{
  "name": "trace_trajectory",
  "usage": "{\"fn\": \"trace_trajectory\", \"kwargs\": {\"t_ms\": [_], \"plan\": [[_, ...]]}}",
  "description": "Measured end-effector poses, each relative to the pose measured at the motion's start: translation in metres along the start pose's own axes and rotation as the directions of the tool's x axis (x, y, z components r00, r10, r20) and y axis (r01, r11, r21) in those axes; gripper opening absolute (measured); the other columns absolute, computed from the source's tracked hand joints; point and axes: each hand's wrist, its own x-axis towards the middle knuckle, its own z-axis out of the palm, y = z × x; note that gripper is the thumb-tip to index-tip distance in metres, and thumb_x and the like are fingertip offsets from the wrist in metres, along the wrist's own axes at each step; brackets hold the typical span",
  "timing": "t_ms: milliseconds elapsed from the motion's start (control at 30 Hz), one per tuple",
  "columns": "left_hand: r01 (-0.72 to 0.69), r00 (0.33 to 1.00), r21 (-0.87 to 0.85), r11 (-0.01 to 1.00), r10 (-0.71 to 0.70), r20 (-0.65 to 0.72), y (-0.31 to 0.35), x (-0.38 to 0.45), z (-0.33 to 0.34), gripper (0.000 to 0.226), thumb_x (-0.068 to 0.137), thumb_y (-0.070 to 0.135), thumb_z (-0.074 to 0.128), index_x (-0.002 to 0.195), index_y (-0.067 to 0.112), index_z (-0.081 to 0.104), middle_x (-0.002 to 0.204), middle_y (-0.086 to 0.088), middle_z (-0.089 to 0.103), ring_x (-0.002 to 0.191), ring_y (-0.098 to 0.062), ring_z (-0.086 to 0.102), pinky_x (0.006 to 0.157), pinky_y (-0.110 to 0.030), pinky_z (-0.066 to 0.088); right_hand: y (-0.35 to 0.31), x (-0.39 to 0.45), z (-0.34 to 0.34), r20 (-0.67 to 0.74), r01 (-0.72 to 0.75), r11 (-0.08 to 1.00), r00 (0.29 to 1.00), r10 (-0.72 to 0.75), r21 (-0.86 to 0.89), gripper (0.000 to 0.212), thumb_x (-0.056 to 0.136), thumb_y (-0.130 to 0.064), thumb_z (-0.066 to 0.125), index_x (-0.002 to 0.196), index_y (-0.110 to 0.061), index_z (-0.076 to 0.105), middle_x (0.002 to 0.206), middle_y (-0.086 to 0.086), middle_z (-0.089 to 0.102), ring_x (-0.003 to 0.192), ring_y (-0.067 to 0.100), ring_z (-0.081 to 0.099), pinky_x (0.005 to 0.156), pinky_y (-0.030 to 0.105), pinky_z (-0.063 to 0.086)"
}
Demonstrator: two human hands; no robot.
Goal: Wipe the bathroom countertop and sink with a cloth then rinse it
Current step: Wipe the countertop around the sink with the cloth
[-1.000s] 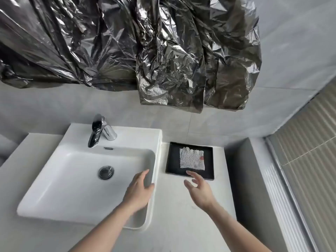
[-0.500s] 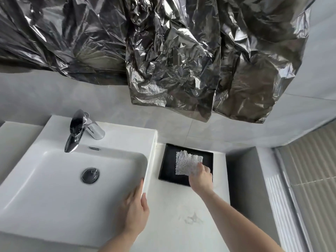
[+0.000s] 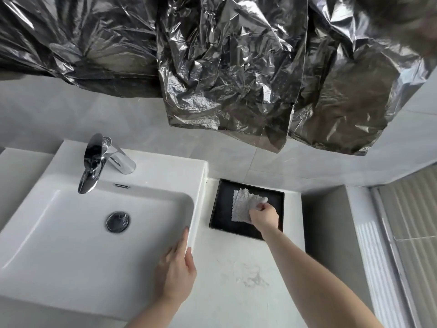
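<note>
White sink set in a pale countertop.
The cloth is pinched on the black tray by the right hand; the left hand is laid flat on the sink rim.

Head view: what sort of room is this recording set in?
Most likely a bathroom vanity: a white rectangular sink with a chrome faucet set into a pale countertop against grey tiled walls. Crinkled plastic sheeting hangs above, hiding whatever is behind it.

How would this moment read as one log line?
stage: picking up cloth | right hand: pinching cloth over tray | left hand: on sink rim
</note>
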Motion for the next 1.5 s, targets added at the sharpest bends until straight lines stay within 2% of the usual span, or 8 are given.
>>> {"fn": "trace_trajectory", "kwargs": {"t_ms": [300, 433, 533, 733, 1000, 1200, 1400, 1500], "plan": [[0.034, 0.999, -0.021, 0.999, -0.034, 0.013, 0.003, -0.004, -0.002, 0.062, 0.090, 0.017, 0.064, 0.148, 0.026, 0.047, 0.077, -0.005, 0.071, 0.075, -0.031, 0.068, 0.063, -0.039, 0.056, 0.015, -0.117, -0.061, 0.250, 0.123, 0.856, 0.927, -0.280, 0.502, 0.010, 0.094, -0.007, 0.058, 0.085, -0.008, 0.062, 0.073, -0.003, 0.066, 0.068, 0.010, 0.065, 0.065, 0.027, 0.056], [0.030, 0.999, -0.042, 0.999, -0.031, -0.012, 0.004, -0.005, -0.001, 0.059, 0.091, 0.016, 0.062, 0.148, 0.024, 0.049, 0.079, -0.011, 0.072, 0.077, -0.036, 0.069, 0.067, -0.042, 0.056, 0.085, -0.127, -0.060, 0.172, 0.109, 0.941, 0.970, -0.171, 0.320, 0.007, 0.092, -0.013, 0.061, 0.087, -0.008, 0.060, 0.077, -0.006, 0.061, 0.076, 0.015, 0.061, 0.071, 0.042, 0.058], [0.031, 0.999, -0.048, 0.998, -0.032, -0.024, 0.002, -0.005, 0.001, 0.058, 0.092, 0.017, 0.061, 0.148, 0.024, 0.048, 0.082, -0.013, 0.073, 0.078, -0.037, 0.069, 0.070, -0.043, 0.055, 0.136, -0.128, -0.045, 0.043, 0.105, 0.993, 0.993, -0.107, 0.046, 0.035, 0.099, -0.023, 0.059, 0.133, -0.016, 0.057, 0.124, 0.001, 0.068, 0.104, 0.018, 0.069, 0.088, 0.043, 0.057], [0.026, 1.000, -0.081, 0.996, -0.027, -0.012, 0.000, -0.004, 0.003, 0.058, 0.098, 0.022, 0.050, 0.154, 0.026, 0.038, 0.099, -0.011, 0.074, 0.094, -0.035, 0.068, 0.083, -0.044, 0.050, 0.165, -0.123, -0.012, 0.090, 0.370, 0.865, 0.928, -0.362, -0.338, 0.078, 0.095, -0.022, 0.062, 0.162, -0.017, 0.023, 0.171, 0.008, 0.016, 0.158, 0.032, 0.009, 0.129, 0.043, 0.014], [0.007, 0.999, -0.073, 0.997, -0.009, -0.031, 0.000, -0.003, 0.003, 0.058, 0.097, 0.021, 0.052, 0.154, 0.025, 0.039, 0.111, -0.011, 0.074, 0.100, -0.035, 0.067, 0.085, -0.043, 0.050, 0.145, -0.115, 0.066, 0.297, 0.564, 0.582, 0.818, -0.492, -0.586, 0.068, 0.101, -0.040, 0.017, 0.165, -0.026, 0.000, 0.171, -0.003, -0.018, 0.156, 0.034, -0.023, 0.122, 0.057, -0.015], [-0.006, 1.000, -0.066, 0.998, 0.005, -0.027, -0.001, -0.002, 0.004, 0.057, 0.097, 0.020, 0.052, 0.153, 0.023, 0.041, 0.119, -0.012, 0.072, 0.105, -0.035, 0.067, 0.087, -0.041, 0.050, 0.108, -0.119, 0.127, 0.466, 0.762, 0.406, 0.636, -0.616, -0.504, 0.061, 0.108, -0.030, 0.024, 0.165, -0.024, 0.005, 0.169, -0.005, -0.021, 0.156, 0.029, -0.023, 0.122, 0.051, -0.017], [-0.027, 0.999, -0.083, 0.996, 0.023, -0.040, -0.002, -0.002, 0.006, 0.058, 0.097, 0.019, 0.053, 0.154, 0.022, 0.041, 0.119, -0.013, 0.072, 0.105, -0.038, 0.066, 0.087, -0.043, 0.049, 0.135, -0.119, 0.105, 0.398, 0.749, 0.439, 0.646, -0.652, -0.497, 0.058, 0.110, -0.040, 0.022, 0.165, -0.032, 0.006, 0.172, -0.011, -0.014, 0.157, 0.018, -0.022, 0.126, 0.047, -0.012], [-0.009, 0.999, -0.125, 0.992, 0.004, -0.040, -0.004, -0.002, 0.007, 0.058, 0.098, 0.022, 0.051, 0.155, 0.027, 0.038, 0.114, -0.014, 0.072, 0.102, -0.039, 0.066, 0.088, -0.044, 0.048, 0.174, -0.112, 0.064, 0.221, 0.584, 0.566, 0.783, -0.581, -0.582, 0.059, 0.109, -0.045, 0.020, 0.164, -0.035, 0.001, 0.171, -0.013, -0.015, 0.157, 0.017, -0.022, 0.127, 0.050, -0.007]]}}
